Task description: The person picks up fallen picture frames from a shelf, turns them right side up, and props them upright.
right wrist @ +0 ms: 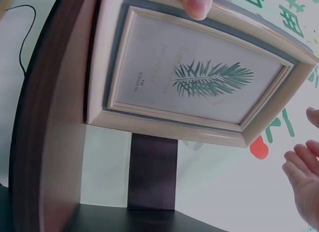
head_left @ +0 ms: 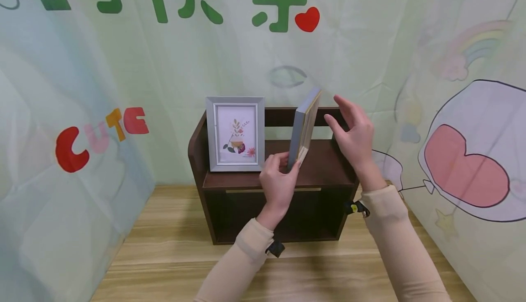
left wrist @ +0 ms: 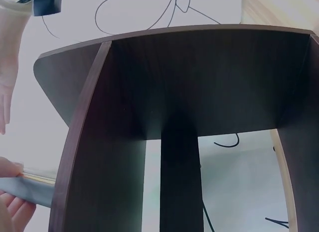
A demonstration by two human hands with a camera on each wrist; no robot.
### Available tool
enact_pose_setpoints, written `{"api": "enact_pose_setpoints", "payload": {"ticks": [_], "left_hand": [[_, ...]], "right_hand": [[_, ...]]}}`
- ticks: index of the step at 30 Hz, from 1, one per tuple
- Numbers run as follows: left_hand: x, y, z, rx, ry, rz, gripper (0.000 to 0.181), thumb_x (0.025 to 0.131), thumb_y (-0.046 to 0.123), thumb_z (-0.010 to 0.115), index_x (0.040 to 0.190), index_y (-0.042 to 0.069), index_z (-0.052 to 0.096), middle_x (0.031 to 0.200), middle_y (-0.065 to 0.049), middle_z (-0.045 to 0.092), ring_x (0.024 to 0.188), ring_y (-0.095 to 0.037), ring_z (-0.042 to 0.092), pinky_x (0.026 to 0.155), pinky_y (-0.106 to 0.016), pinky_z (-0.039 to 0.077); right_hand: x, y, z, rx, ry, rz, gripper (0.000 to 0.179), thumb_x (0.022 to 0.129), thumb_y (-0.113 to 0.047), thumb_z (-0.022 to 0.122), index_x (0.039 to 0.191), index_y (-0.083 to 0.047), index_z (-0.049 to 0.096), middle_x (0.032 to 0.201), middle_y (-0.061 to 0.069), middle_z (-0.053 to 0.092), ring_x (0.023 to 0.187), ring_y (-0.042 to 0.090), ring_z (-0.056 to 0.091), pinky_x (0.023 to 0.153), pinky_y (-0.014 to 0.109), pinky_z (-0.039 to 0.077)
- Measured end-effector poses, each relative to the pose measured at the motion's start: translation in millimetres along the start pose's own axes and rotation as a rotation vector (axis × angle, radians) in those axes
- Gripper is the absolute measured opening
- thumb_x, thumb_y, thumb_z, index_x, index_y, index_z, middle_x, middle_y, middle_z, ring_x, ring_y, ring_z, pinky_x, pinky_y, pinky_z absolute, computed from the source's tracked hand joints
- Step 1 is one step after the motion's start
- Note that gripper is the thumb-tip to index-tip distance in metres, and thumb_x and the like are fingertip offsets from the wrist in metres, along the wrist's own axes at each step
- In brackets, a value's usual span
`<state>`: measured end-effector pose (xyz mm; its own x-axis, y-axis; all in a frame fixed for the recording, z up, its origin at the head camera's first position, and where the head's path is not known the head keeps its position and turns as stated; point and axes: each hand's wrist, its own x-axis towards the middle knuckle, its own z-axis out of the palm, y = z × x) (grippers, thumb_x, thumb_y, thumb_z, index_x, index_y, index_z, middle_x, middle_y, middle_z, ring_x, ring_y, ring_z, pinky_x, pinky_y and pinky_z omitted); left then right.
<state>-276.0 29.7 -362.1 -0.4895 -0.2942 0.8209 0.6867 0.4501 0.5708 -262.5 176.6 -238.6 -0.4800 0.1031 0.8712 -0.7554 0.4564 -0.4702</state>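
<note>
Picture frame [head_left: 305, 128] in the grip of my left hand [head_left: 280, 176], thumb [right wrist: 197, 5] on one side, fingers on the other, and I've got it low, near its front corner! It stands nearly edge-on to my eyes, tilted, over the upper board [head_left: 328, 160] of the shelf [head_left: 198, 156], right of the middle and near the front edge; whether its foot touches the board I cannot tell. Over to the right wrist view, and there's its face: a green leaf print [right wrist: 214, 81] inside a cream border, turned towards my right side. And my right hand [head_left: 355, 133]? Nothing in that grip at all, thumb and fingers parted, just beside the frame above the shelf's right end, clear of contact. At the left end of the same board stands the flower frame [head_left: 210, 133], upright, pale grey rim, blossoms facing me, well apart from the one I hold. Below runs the dark lower compartment [head_left: 246, 215], and the whole dark brown shelf sits on the wood-grain table [head_left: 164, 247], towards its back edge. Cream sleeves [head_left: 242, 265] on both my arms, and behind it all a printed cloth [head_left: 349, 55] with green characters and a red heart [head_left: 307, 19].
</note>
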Motion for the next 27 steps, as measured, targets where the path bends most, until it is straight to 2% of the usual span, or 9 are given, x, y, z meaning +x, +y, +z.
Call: {"api": "enact_pose_setpoints", "payload": {"ticks": [6, 12, 19, 27], "left_hand": [[-1.4, 2.4, 1.5, 0.002, 0.019, 0.013, 0.022, 0.072, 0.014, 0.083, 0.086, 0.004, 0.069, 0.076, -0.005, 0.064, 0.070, -0.016, 0.062, 0.066, -0.026, 0.055], [-1.5, 2.6, 3.7, 0.021, 0.022, 0.020, 0.023, 0.071, 0.014, 0.083, 0.086, 0.005, 0.069, 0.076, -0.005, 0.064, 0.070, -0.015, 0.062, 0.065, -0.025, 0.055], [-2.0, 3.5, 6.6, 0.030, 0.015, 0.023, 0.023, 0.071, 0.015, 0.084, 0.086, 0.006, 0.068, 0.077, -0.005, 0.064, 0.071, -0.015, 0.062, 0.066, -0.023, 0.054], [-2.5, 4.8, 6.8, 0.030, -0.016, 0.023, 0.025, 0.076, 0.024, 0.080, 0.088, 0.006, 0.068, 0.080, -0.007, 0.065, 0.074, -0.016, 0.062, 0.068, -0.024, 0.053]], "right_hand": [[7.1, -0.2, 1.5, 0.056, -0.130, -0.076, 0.039, 0.080, 0.009, 0.068, 0.118, 0.013, 0.058, 0.120, 0.027, 0.060, 0.116, 0.036, 0.056, 0.101, 0.031, 0.045], [11.5, -1.0, 3.4, 0.124, -0.257, -0.082, 0.043, 0.080, 0.010, 0.067, 0.122, 0.012, 0.056, 0.124, 0.027, 0.058, 0.120, 0.036, 0.054, 0.104, 0.031, 0.043], [13.8, -0.1, 6.6, 0.177, -0.324, -0.106, 0.046, 0.077, 0.013, 0.068, 0.122, 0.013, 0.056, 0.123, 0.029, 0.058, 0.121, 0.038, 0.053, 0.105, 0.031, 0.041], [14.8, 2.7, 9.9, 0.170, -0.336, -0.114, 0.046, 0.075, 0.013, 0.070, 0.119, 0.013, 0.057, 0.121, 0.029, 0.059, 0.119, 0.039, 0.053, 0.106, 0.029, 0.040]]}}
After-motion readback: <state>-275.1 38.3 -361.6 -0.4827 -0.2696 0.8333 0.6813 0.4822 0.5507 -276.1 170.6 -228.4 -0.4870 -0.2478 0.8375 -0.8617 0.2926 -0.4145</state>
